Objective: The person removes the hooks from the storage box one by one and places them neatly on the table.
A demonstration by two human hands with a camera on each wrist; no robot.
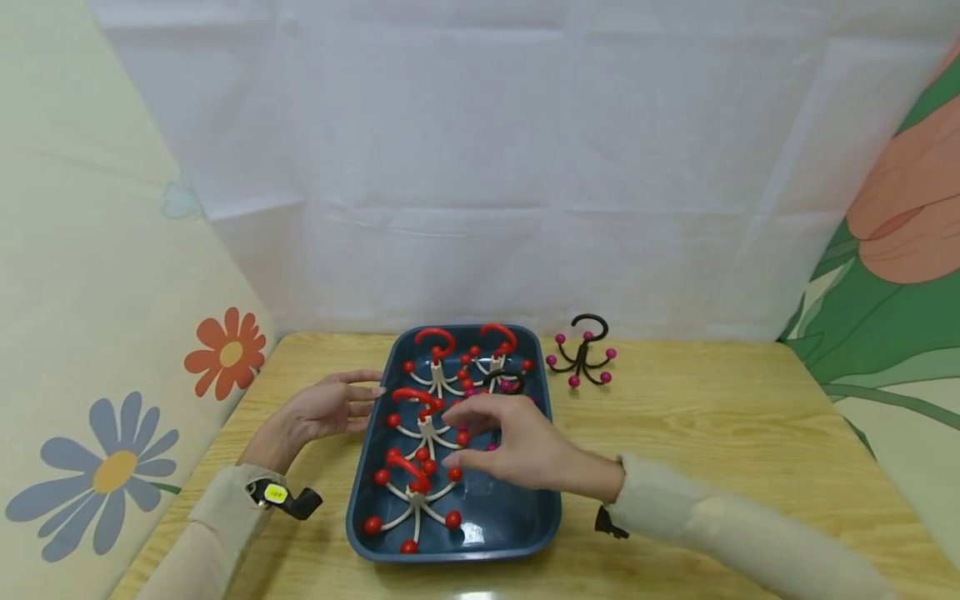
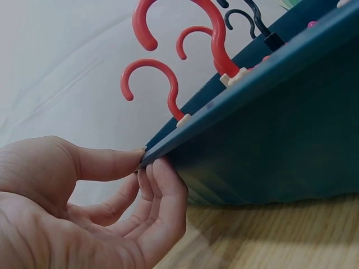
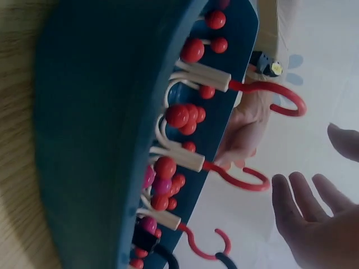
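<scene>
My left hand (image 1: 324,410) pinches the left rim of a dark blue tray (image 1: 360,487), thumb on top and fingers beneath, as the left wrist view shows. Inside stand several multi-arm hook hangers with red hooks, white arms and red balls; the nearest red-and-white hanger (image 1: 416,497) is at the front left. A black hanger with magenta balls (image 1: 504,377) is also in the tray, partly hidden behind my right hand (image 1: 519,442). That hand hovers over the tray, fingers loosely bent and thumb apart, holding nothing. In the right wrist view its fingertips are near a red hook (image 3: 247,182).
Another black hanger with magenta balls (image 1: 582,357) stands on the wooden table (image 1: 712,433), right of the tray's far end. A white cloth (image 1: 480,167) hangs behind the table, and flower-patterned cloth (image 1: 112,333) covers both sides.
</scene>
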